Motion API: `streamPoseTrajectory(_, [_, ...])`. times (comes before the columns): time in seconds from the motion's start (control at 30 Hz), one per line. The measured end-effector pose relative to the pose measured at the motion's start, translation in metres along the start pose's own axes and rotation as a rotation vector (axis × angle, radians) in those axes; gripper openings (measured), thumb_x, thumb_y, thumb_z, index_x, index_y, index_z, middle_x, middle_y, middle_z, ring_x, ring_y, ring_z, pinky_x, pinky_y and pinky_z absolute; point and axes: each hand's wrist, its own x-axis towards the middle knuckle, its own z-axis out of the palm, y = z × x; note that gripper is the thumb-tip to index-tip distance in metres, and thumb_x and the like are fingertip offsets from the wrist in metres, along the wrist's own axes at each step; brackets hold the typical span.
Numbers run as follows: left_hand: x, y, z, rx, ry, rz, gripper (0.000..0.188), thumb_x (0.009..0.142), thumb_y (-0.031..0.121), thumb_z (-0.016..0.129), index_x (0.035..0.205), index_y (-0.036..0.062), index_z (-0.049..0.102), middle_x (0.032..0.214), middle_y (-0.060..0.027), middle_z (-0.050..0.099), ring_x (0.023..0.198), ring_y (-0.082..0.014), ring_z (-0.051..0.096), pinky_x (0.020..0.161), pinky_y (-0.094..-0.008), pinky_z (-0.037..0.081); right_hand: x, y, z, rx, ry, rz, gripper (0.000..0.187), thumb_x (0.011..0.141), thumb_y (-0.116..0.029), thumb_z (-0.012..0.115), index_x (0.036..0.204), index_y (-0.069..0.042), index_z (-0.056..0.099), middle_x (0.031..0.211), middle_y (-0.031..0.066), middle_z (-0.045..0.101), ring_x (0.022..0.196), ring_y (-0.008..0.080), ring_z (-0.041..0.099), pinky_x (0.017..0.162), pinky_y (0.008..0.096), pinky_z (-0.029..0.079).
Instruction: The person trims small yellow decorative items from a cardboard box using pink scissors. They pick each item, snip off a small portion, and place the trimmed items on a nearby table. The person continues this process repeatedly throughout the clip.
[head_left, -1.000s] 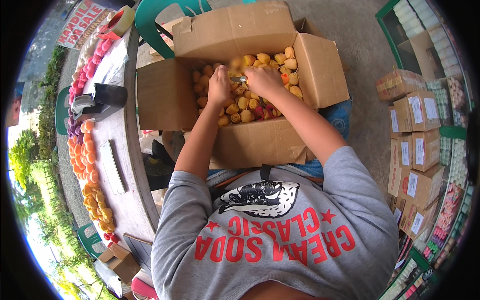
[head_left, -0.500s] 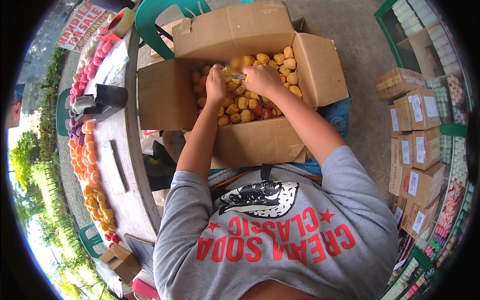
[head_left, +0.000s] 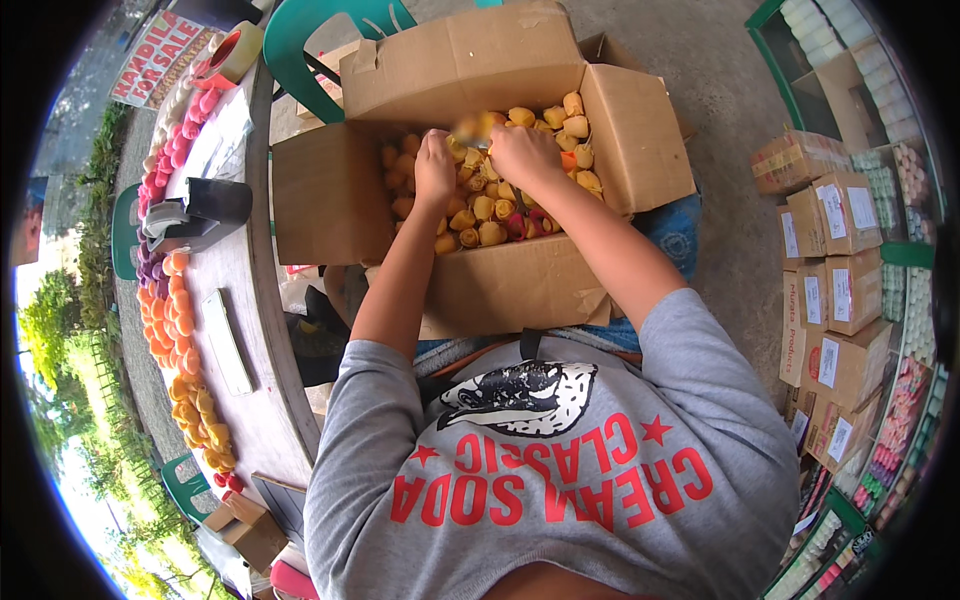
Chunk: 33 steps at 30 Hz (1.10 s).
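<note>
Both my hands are over an open cardboard box [head_left: 490, 290] that holds many yellow rosebud-shaped pieces [head_left: 492, 233], with a few dark red ones [head_left: 517, 226] near its front side. My left hand [head_left: 434, 165] is closed, fingers bent toward the middle of the box; what it grips is hidden. My right hand [head_left: 526, 157] is closed too, knuckles up, facing the left one. A blurred yellowish patch lies between the two hands at their far side. Whatever the right fingers hold is mostly covered by the hand.
Left, a long white table [head_left: 262, 330] carries a row of coloured flower-shaped pieces [head_left: 165, 318], a phone [head_left: 228, 341], a black tape dispenser [head_left: 215, 205] and a tape roll [head_left: 238, 52]. A green chair [head_left: 300, 65] stands behind the box. Stacked cartons [head_left: 850, 290] and shelves stand at right.
The hands have stayed close together over the box. A small metal-and-orange tool, seen at my right fingers before, is now mostly hidden. The view has shifted slightly.
</note>
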Motion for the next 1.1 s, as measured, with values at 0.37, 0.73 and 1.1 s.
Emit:
streamPoseTrajectory(0.37, [-0.002, -0.001, 0.0, -0.302, -0.047, -0.162, 0.035, 0.096, 0.037, 0.032, 0.094, 0.0108, 0.055, 0.081, -0.0043, 0.053, 0.061, -0.0092, 0.045, 0.05, -0.024, 0.038, -0.001, 0.003, -0.007, 0.015, -0.093, 0.058, 0.014, 0.08, -0.018, 0.056, 0.085, -0.009, 0.065, 0.077, 0.0137, 0.068, 0.073, 0.0294, 0.068, 0.063, 0.0415, 0.054])
streamPoseTrajectory(0.73, [0.016, 0.0, -0.013, -0.547, 0.296, -0.311, 0.024, 0.087, 0.028, 0.052, 0.096, 0.006, 0.045, 0.08, -0.006, 0.049, 0.061, -0.0133, 0.048, 0.05, -0.0259, 0.045, 0.0, 0.029, -0.002, -0.01, -0.157, 0.226, 0.021, 0.082, -0.021, 0.057, 0.093, -0.005, 0.065, 0.087, 0.0149, 0.068, 0.082, 0.0302, 0.068, 0.069, 0.0411, 0.054])
streamPoseTrajectory(1.1, [-0.002, -0.011, 0.005, 0.726, -0.028, 0.296, 0.049, 0.083, 0.031, 0.056, 0.125, 0.0088, 0.045, 0.13, -0.0223, 0.038, 0.116, -0.0388, 0.043, 0.095, -0.0452, 0.041, 0.003, 0.033, -0.001, -0.024, -0.212, 0.278, 0.027, 0.083, -0.03, 0.059, 0.098, -0.007, 0.061, 0.09, 0.0128, 0.067, 0.085, 0.0301, 0.066, 0.072, 0.0421, 0.053])
